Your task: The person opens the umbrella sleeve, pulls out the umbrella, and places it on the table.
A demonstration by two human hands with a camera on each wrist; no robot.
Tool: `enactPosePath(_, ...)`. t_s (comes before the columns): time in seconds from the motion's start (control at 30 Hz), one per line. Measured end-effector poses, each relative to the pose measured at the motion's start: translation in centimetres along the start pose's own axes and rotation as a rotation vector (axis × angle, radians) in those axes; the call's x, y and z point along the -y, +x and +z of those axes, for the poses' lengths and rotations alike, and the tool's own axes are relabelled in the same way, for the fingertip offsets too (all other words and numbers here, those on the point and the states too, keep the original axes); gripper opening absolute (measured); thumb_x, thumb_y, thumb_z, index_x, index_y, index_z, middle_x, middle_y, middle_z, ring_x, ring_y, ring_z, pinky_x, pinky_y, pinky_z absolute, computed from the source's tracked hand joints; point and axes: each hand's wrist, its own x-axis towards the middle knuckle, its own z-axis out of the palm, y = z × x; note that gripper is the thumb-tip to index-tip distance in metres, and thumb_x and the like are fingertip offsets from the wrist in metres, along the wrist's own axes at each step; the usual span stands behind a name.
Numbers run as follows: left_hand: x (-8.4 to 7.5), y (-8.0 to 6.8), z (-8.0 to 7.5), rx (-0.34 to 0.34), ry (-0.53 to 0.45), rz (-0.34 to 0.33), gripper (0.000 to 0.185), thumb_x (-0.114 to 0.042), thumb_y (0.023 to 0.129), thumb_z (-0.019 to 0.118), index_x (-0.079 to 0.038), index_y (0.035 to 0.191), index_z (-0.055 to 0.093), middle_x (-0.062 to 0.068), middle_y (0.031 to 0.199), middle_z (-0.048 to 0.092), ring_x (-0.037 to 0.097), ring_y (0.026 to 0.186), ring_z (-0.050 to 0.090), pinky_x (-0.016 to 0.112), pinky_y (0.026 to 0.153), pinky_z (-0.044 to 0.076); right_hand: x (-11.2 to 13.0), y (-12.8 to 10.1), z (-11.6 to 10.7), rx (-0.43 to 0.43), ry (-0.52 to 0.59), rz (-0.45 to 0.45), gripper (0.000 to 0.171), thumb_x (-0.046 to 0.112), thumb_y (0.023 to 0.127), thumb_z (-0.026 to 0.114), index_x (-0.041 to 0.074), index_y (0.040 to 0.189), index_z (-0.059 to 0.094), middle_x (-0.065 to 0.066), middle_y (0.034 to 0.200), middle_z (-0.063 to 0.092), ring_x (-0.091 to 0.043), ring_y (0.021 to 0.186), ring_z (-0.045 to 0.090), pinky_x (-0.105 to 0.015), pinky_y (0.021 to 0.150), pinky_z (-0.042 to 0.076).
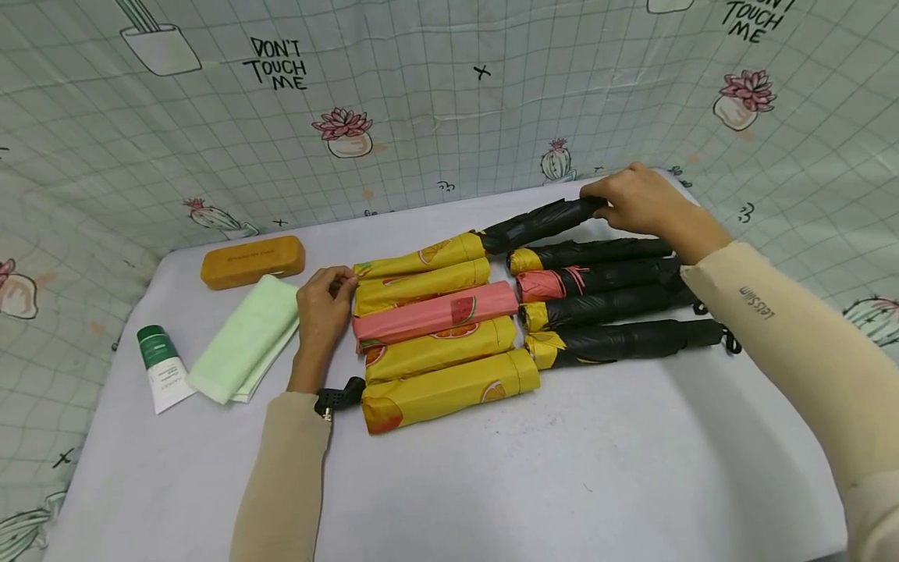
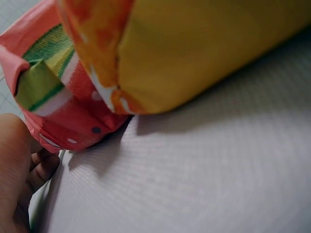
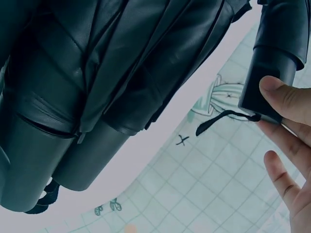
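My right hand (image 1: 642,201) pinches the handle end of a black folded umbrella (image 1: 537,225) at the back of the table. In the right wrist view, thumb and fingers grip its black handle (image 3: 267,82), and a strap hangs beside it. The umbrella's other end meets the right end of the rearmost yellow umbrella sleeve (image 1: 421,256), printed with orange slices; whether it is inside is hard to tell. My left hand (image 1: 325,300) pinches that sleeve's left end, though its fingertips are partly hidden. Nearer me lie a pink watermelon sleeve (image 1: 435,314) and more yellow sleeves (image 1: 449,394).
Several black umbrellas (image 1: 625,341) with yellow or pink ends lie in a row at right. On the left are an orange-brown case (image 1: 253,261), a folded light green cloth (image 1: 246,339) and a green-and-white tube (image 1: 165,371). A patterned curtain (image 1: 421,101) hangs behind the white table (image 1: 527,476).
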Motion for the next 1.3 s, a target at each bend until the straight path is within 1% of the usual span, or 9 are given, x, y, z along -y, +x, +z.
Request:
enactPosePath(0.23, 0.0, 0.2, 0.1, -0.009, -0.012, 0.027, 0.012, -0.011, 0.096, 0.069, 0.000, 0.099, 0.071, 0.014, 0.092, 0.067, 0.026, 0.081, 0.062, 0.034, 0.072, 0.048, -0.3, -0.1, -0.2, 0.001, -0.003, -0.003, 0.019, 0.006, 0.089, 0.073, 0.005, 0.108, 0.069, -0.013, 0.090, 0.073, -0.026, 0.068, 0.059, -0.051, 0.072, 0.044)
enactPosePath(0.47, -0.1, 0.3, 0.3, 0.002, -0.026, 0.031, 0.012, -0.011, 0.096, 0.069, 0.000, 0.098, 0.072, 0.013, 0.092, 0.067, 0.025, 0.081, 0.063, 0.034, 0.072, 0.049, -0.9, -0.7, -0.4, -0.009, 0.008, 0.007, 0.016, 0.004, 0.090, 0.071, 0.006, 0.105, 0.068, -0.011, 0.087, 0.072, -0.024, 0.066, 0.057, -0.046, 0.066, 0.044)
enactPosePath(0.53, 0.0, 0.3, 0.3, 0.001, -0.025, 0.035, 0.012, -0.011, 0.096, 0.069, 0.000, 0.098, 0.072, 0.013, 0.092, 0.067, 0.025, 0.081, 0.063, 0.034, 0.072, 0.049, -1.1, -0.9, -0.5, -0.015, 0.009, 0.001, 0.017, 0.002, 0.089, 0.071, 0.005, 0.106, 0.068, -0.011, 0.088, 0.072, -0.024, 0.066, 0.057, -0.046, 0.066, 0.044)
enactPosePath(0.73, 0.1, 0.4, 0.4, -0.003, -0.035, 0.038, 0.011, -0.011, 0.096, 0.069, 0.000, 0.097, 0.072, 0.013, 0.092, 0.067, 0.025, 0.080, 0.063, 0.033, 0.071, 0.049, -1.4, -1.0, -0.6, 0.001, 0.009, 0.020, 0.023, 0.002, 0.090, 0.070, 0.003, 0.113, 0.068, -0.014, 0.093, 0.073, -0.026, 0.069, 0.059, -0.048, 0.066, 0.045)
enactPosePath(0.87, 0.0, 0.4, 0.4, 0.002, -0.035, 0.046, 0.010, -0.010, 0.096, 0.069, 0.000, 0.097, 0.072, 0.014, 0.092, 0.067, 0.025, 0.080, 0.063, 0.034, 0.071, 0.049, -1.6, -1.0, -0.7, -0.002, 0.011, 0.033, 0.022, 0.001, 0.090, 0.070, 0.002, 0.111, 0.068, -0.014, 0.091, 0.072, -0.026, 0.069, 0.059, -0.047, 0.065, 0.046)
enactPosePath(1.0, 0.1, 0.4, 0.4, -0.005, -0.030, 0.051, 0.010, -0.010, 0.095, 0.069, 0.000, 0.097, 0.071, 0.013, 0.092, 0.067, 0.025, 0.080, 0.063, 0.034, 0.070, 0.049, -1.9, -1.0, -0.9, -0.016, 0.010, 0.021, 0.019, 0.000, 0.089, 0.071, 0.003, 0.108, 0.068, -0.013, 0.088, 0.072, -0.026, 0.067, 0.058, -0.047, 0.064, 0.046)
enactPosePath(1.1, 0.2, 0.4, 0.3, -0.003, -0.027, 0.045, 0.011, -0.011, 0.096, 0.069, 0.000, 0.097, 0.071, 0.013, 0.092, 0.067, 0.025, 0.080, 0.063, 0.034, 0.070, 0.048, -2.4, -1.0, -1.1, -0.019, 0.014, 0.015, 0.021, -0.001, 0.088, 0.071, 0.003, 0.108, 0.068, -0.014, 0.088, 0.072, -0.027, 0.067, 0.059, -0.048, 0.064, 0.046)
enactPosePath(1.3, 0.3, 0.3, 0.1, -0.002, -0.021, 0.021, 0.010, -0.011, 0.096, 0.069, 0.000, 0.097, 0.071, 0.013, 0.091, 0.067, 0.025, 0.081, 0.063, 0.034, 0.071, 0.048, -4.0, -1.8, -1.4, 0.032, 0.010, 0.083, 0.025, -0.002, 0.088, 0.068, 0.001, 0.112, 0.066, -0.016, 0.088, 0.070, -0.032, 0.072, 0.060, -0.054, 0.065, 0.046)
